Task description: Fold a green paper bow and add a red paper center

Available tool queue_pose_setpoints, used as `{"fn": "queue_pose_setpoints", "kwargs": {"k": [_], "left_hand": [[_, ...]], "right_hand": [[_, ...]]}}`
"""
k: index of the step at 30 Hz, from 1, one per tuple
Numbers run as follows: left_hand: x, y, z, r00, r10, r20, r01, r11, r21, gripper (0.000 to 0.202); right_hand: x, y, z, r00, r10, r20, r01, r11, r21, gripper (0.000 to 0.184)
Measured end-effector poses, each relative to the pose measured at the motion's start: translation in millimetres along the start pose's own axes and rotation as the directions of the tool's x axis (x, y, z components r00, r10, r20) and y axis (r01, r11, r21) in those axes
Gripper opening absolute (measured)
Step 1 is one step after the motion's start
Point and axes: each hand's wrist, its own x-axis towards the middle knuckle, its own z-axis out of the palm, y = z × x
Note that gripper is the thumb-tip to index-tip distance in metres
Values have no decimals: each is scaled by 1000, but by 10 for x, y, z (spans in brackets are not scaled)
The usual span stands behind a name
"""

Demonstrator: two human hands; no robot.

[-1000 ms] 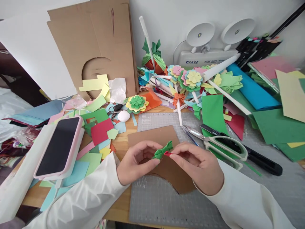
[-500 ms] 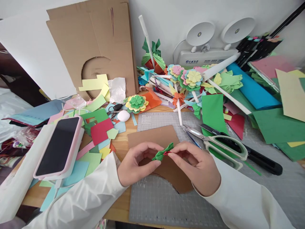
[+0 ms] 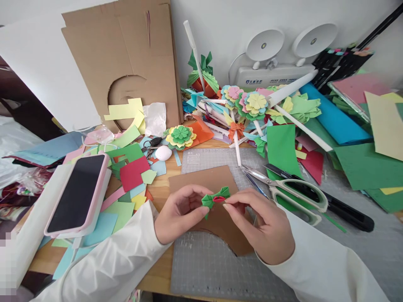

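Note:
Above a brown cardboard piece (image 3: pixel 204 177) with a curved cut edge, a small folded green paper bow (image 3: pixel 223 192) is held up in the air. A red paper strip (image 3: pixel 219 199) crosses its middle. My left hand (image 3: pixel 179 216) pinches the bow's left end between thumb and fingers. Close to the red strip, the thumb and forefinger of my right hand (image 3: pixel 266 224) are pinched together at the bow's right side. The cardboard lies on a grey gridded cutting mat (image 3: pixel 201 268).
Scissors (image 3: pixel 292 188) and a black utility knife (image 3: pixel 349 212) lie right of my right hand. A phone (image 3: pixel 78 195) and coloured paper scraps (image 3: pixel 134 173) are on the left. Paper flowers (image 3: pixel 253 103), rolled white sticks and a cardboard sheet (image 3: pixel 126 46) stand behind.
The bow has been turned so that its red middle now faces the camera more fully. My right fingertips have shifted slightly right and down.

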Motion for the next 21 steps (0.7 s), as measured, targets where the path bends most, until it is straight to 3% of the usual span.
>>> {"fn": "queue_pose_setpoints", "kwargs": {"k": [12,21], "left_hand": [[-43,-75,38,1000,19,-22,-18,999,36,18],[-53,-57,107,977,27,-211,20,976,218,16]], "right_hand": [[-26,-18,31,999,0,-33,-1,999,-40,7],[-31,-74,66,996,-63,-66,59,997,-54,9]]}}
